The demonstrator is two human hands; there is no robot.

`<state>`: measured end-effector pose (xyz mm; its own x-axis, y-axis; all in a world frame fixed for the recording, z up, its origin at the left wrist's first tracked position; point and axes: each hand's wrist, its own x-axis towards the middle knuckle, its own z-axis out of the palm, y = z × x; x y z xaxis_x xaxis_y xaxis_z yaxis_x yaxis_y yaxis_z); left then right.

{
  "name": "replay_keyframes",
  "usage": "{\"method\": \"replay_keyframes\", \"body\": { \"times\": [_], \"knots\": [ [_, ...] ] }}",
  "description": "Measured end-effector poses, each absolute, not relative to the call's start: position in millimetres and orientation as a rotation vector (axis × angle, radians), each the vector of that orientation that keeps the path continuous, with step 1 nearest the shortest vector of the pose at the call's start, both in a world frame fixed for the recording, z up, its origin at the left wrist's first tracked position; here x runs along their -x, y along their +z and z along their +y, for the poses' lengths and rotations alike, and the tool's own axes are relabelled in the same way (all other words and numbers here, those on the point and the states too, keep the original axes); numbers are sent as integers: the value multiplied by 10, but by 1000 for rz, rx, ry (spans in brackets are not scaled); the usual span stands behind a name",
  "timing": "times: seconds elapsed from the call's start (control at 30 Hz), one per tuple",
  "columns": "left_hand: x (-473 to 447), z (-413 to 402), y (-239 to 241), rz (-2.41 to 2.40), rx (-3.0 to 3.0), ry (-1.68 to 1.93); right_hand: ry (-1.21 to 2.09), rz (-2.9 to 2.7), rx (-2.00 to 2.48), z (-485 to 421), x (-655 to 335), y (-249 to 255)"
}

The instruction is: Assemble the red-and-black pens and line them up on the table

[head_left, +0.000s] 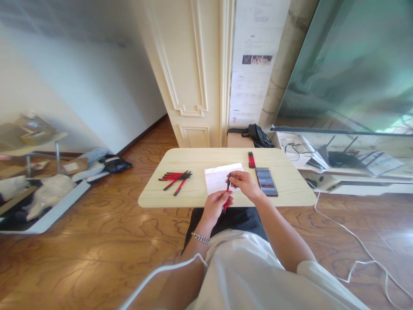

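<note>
My left hand [215,206] is closed around the lower part of a red pen [226,194] held over the near edge of a small pale wooden table [190,193]. My right hand [245,183] pinches the pen's black upper end. A white sheet of paper [219,175] lies just beyond both hands. Several red and black pens [176,176] lie in a loose heap on the table's left side. Two more red pens [251,159] lie side by side at the far edge. A dark flat phone-like object [266,181] lies right of my right hand.
A cream panelled door [190,73] and a black bag [258,135] stand behind the table. A low white shelf [355,172] with a router and cables is at the right, a white cable [355,241] trailing over the wooden floor. Clutter and a tray [48,211] sit at the left.
</note>
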<state>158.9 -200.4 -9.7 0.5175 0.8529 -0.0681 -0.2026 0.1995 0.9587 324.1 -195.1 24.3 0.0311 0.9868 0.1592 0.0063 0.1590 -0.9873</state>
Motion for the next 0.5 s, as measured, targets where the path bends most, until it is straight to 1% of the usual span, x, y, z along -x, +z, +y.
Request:
{"method": "replay_keyframes", "body": {
  "times": [0.5],
  "knots": [
    [-1556,-2026,-153,513,-906,722,1125,-1250,1071,-2091,-3230,268]
  ]
}}
